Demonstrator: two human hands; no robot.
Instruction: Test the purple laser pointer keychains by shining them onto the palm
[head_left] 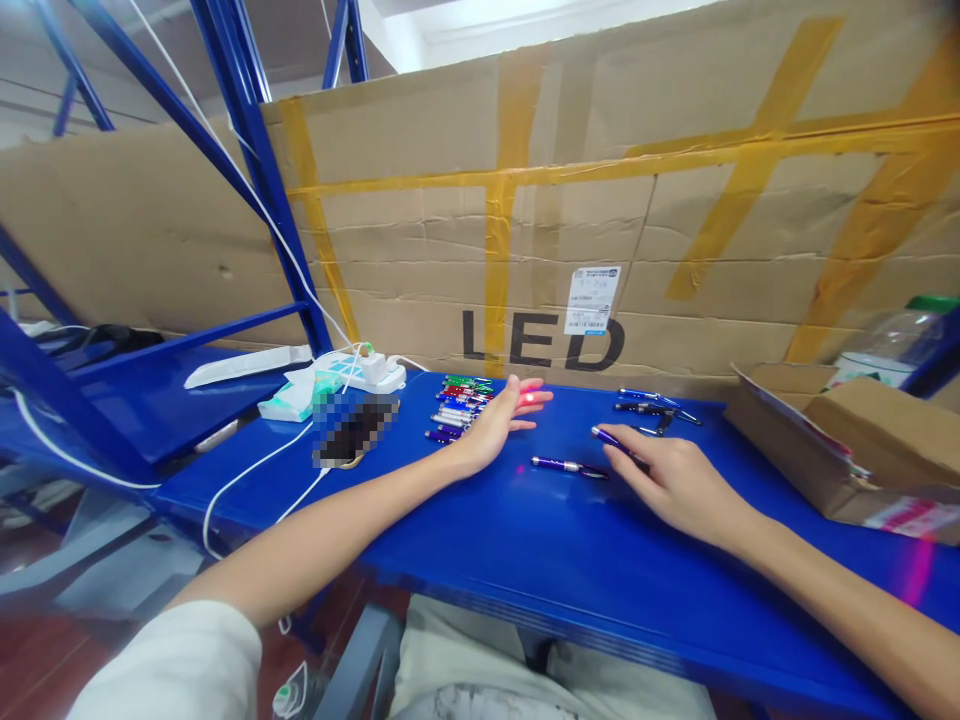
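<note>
My right hand (675, 478) is closed around a purple pen (613, 442), its tip end pointing left toward my other hand. My left hand (496, 425) is open, fingers stretched to the right, and a bright red light spot shows on its fingers. Another purple pen (568, 466) lies on the blue table between the hands. Just behind the left hand sits a row of pens (454, 405) in green, red, blue, silver and purple, partly hidden by that hand. Beyond the right hand lie several dark and blue pens (646, 408).
An open cardboard box (874, 470) stands at the right, with a plastic bottle (889, 335) behind it. A phone (358, 432), a tissue pack (289, 397), a power strip (379, 373) and white cables lie at the left. A large cardboard sheet (420, 270) walls the back.
</note>
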